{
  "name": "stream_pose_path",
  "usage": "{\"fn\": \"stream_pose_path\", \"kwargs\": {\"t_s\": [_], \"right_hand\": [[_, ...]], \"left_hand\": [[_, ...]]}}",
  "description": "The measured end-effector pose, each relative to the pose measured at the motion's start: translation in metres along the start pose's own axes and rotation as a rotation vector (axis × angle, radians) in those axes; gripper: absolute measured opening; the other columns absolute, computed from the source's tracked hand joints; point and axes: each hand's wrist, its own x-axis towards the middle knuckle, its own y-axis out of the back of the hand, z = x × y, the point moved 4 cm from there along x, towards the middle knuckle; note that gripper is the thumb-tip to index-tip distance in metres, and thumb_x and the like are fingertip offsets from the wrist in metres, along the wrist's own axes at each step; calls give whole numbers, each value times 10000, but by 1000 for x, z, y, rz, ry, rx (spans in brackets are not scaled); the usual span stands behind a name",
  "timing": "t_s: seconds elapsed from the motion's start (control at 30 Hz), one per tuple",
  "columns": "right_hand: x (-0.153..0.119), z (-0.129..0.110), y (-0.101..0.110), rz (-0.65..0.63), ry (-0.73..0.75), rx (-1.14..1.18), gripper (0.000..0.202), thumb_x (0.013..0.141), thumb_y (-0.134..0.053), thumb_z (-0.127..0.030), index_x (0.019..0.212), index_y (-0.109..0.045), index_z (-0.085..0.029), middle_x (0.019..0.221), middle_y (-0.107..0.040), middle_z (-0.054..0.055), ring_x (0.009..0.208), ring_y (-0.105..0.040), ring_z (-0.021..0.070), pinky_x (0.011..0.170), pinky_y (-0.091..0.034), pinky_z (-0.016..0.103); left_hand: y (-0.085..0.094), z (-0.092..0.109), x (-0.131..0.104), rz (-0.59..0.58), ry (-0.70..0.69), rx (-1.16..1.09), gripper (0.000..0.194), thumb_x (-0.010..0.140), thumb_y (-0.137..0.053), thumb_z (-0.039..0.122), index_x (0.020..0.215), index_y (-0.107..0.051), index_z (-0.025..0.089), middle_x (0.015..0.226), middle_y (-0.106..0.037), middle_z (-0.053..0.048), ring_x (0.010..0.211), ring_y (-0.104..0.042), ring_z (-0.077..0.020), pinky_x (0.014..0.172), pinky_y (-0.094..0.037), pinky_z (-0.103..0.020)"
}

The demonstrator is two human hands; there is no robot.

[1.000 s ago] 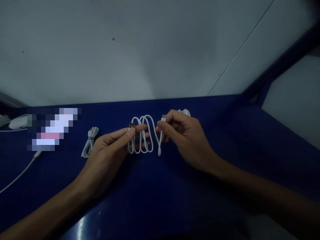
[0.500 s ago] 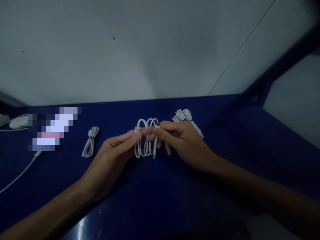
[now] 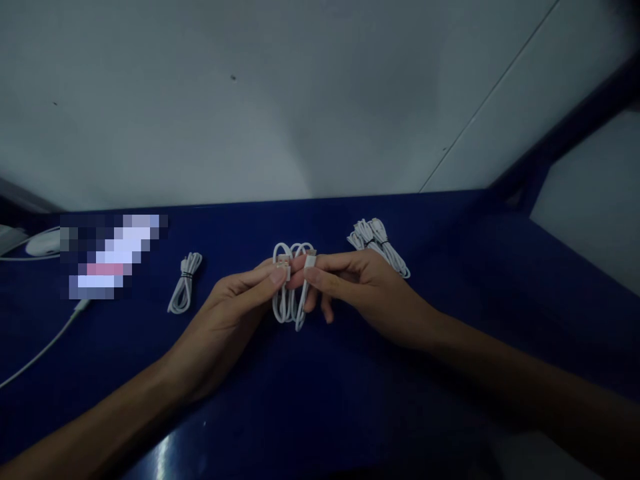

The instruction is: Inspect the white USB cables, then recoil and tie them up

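Note:
Between my two hands is a loosely coiled white USB cable (image 3: 284, 310), held above the blue table. My left hand (image 3: 227, 303) pinches the coil from the left, thumb on one white plug with a metal end. From the right, my right hand (image 3: 365, 287) pinches the other connector between thumb and index finger; its tip points away from me. The lower fingers of my right hand hang partly curled below the loops. Parts of the coil are hidden behind the fingers.
A tied white cable bundle (image 3: 185, 283) lies left of my hands. Several tied bundles (image 3: 380, 243) lie behind my right hand. Farther left are a pixelated bright object (image 3: 117, 257) with a white cord (image 3: 55, 357) and a white rounded device (image 3: 44, 244). A grey wall (image 3: 250, 133) borders the blue table (image 3: 300, 407).
My hands have come closer together, squeezing the loops into a narrower coil. The connector in my right hand has turned more upright and shows more of its white body.

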Motion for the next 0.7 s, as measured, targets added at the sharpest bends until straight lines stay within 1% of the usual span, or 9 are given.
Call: {"fn": "stream_pose_path", "kwargs": {"t_s": [0.1, 0.2, 0.27, 0.33, 0.4, 0.47, 0.53, 0.6, 0.7], "right_hand": [[0, 0, 1, 9, 3, -11, 313, 1069, -719, -473, 944, -844, -214, 836, -760, 14, 676, -661, 129, 643, -586, 276], [-1, -1, 2, 32, 27, -32, 293, 1076, -708, -467, 986, -852, -228, 813, -745, 6, 697, -668, 135, 645, -573, 275], [-1, -1, 2, 56, 34, -50, 282, 1077, -708, -464, 1024, -864, -236, 800, -738, 2, 708, -672, 138, 654, -568, 276], [-2, -2, 2, 76, 40, -59, 273, 1080, -707, -449, 1032, -870, -236, 791, -727, 0, 706, -668, 137, 653, -561, 277], [-2, -3, 1, 87, 49, -55, 259, 1083, -705, -424, 1025, -869, -232, 785, -718, -2, 701, -664, 137, 650, -553, 278], [-3, -3, 1, 91, 64, -53, 250, 1090, -696, -395, 1011, -866, -228, 791, -714, -2, 706, -663, 135, 651, -546, 279], [-3, -3, 1, 97, 72, -59, 250, 1095, -688, -376, 997, -862, -226, 803, -714, 0, 719, -666, 135, 651, -539, 279], [-3, -2, 1, 102, 71, -70, 256, 1100, -675, -363, 984, -856, -225, 814, -715, 2, 730, -671, 137, 655, -536, 281], [-3, -2, 1, 99, 69, -87, 262, 1107, -656, -349, 965, -837, -223, 825, -712, 1, 737, -672, 139, 663, -536, 286]], "left_hand": [[1, 1, 0, 15, -14, 20, 261, 1097, -672, 389, 1170, -895, 275, 1396, -773, -74, 1403, -623, -312, 1263, -401, -449], [6, 4, -1, 77, -71, 67, 235, 1071, -715, 394, 1184, -896, 296, 1505, -705, -58, 1447, -580, -303, 1275, -381, -417], [10, 7, -3, 112, -106, 146, 228, 1063, -724, 390, 1190, -896, 312, 1544, -664, -42, 1462, -551, -301, 1280, -366, -407], [13, 12, -5, 130, -143, 258, 225, 1063, -721, 382, 1188, -897, 321, 1452, -701, -45, 1406, -571, -290, 1273, -367, -411], [14, 18, -8, 151, -186, 370, 214, 1056, -728, 381, 1166, -903, 326, 1258, -756, -53, 1292, -618, -280, 1231, -406, -417], [14, 22, -10, 197, -210, 440, 194, 1039, -753, 391, 1132, -912, 330, 1143, -780, -53, 1228, -649, -284, 1164, -458, -417], [16, 24, -11, 259, -204, 447, 170, 1012, -789, 403, 1094, -918, 328, 1125, -812, -53, 1204, -684, -298, 1113, -494, -423], [17, 23, -10, 308, -178, 405, 146, 973, -839, 402, 1069, -919, 326, 1098, -842, -48, 1134, -732, -300, 1061, -536, -426], [19, 19, -7, 319, -138, 342, 101, 918, -899, 379, 992, -920, 313, 983, -865, -34, 984, -782, -272, 961, -599, -396]]}}
